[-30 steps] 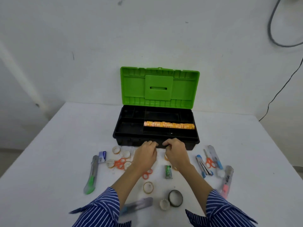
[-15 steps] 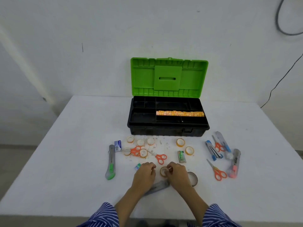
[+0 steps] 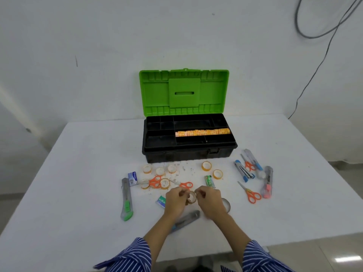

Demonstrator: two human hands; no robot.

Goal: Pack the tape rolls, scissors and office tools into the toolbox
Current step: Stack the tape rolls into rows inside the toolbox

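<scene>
Head view: near the desk's [image 3: 82, 203] front edge, left hand [image 3: 175, 201] and right hand [image 3: 211, 201] pinch one tape roll [image 3: 192, 197] between their fingers; a loose pinch could drop it short of the open toolbox [image 3: 188, 152] behind.

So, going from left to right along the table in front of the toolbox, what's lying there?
Green-tipped utility knife → blue staple box → tape roll held between both hands → green staple box → blue stapler → pink-tipped utility knife.
</scene>
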